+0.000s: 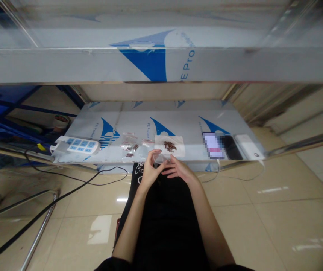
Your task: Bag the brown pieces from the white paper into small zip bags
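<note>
My left hand (150,171) is at the shelf's front edge, thumb and fingers curved around a small clear plastic bag (159,158). From the other side my right hand (181,171) meets it, fingertips at the bag's edge and the lower fingers loosely bent. Just beyond the hands lies a white sheet (179,150) bearing a pile of small brown metal pieces (169,146) that look like screws. Left of the sheet are several small clear bags (129,146), some with similar brown pieces inside. What the held bag contains, if anything, is too blurred to tell.
A white power strip (79,145) lies at the shelf's left end. Two phones, one lit (213,146) and one dark (231,147), lie right, beside a white power bank (247,146). An upper shelf (79,64) overhangs. A black cable (65,199) crosses at left.
</note>
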Demonstrator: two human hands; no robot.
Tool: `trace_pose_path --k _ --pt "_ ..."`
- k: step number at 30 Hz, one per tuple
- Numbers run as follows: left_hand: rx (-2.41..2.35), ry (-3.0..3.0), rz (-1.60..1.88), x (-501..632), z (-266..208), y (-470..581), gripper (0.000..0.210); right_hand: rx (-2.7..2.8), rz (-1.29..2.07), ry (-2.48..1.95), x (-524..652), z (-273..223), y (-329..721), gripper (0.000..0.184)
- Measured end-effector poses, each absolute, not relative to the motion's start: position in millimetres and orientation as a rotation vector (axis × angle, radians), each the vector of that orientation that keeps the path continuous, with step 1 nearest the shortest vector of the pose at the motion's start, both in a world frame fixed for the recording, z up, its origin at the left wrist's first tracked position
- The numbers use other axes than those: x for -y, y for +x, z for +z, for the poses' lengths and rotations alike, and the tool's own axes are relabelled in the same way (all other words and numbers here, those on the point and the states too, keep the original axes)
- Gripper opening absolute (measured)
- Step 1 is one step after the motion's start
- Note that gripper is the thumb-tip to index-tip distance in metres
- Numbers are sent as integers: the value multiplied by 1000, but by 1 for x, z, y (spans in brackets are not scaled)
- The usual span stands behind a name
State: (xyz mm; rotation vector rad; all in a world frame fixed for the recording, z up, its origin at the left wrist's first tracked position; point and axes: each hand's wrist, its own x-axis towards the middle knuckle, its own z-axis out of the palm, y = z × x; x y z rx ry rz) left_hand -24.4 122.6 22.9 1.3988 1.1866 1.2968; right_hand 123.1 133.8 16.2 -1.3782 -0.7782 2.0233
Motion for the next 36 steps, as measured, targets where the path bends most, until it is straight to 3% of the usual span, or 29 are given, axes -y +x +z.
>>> trace_pose_path --k 4,8,10,18,36 --pt "-1142 1534 1155 -131 20 -17 44 698 1887 -1310 -137 5 128 32" --pt "-1245 1653 1105 -136 10 -14 77 532 1586 -1340 -143 -3 136 24" --pt "-1316 1726 1055 -138 3 -13 83 428 1442 -1381 -145 -6 141 23" --pt "-1354 1872 723 -141 -20 -10 74 365 1119 -1438 -160 -21 150 35" --pt "-1423 1915 636 -139 -44 -19 57 423 977 -1466 -177 -36 138 58"
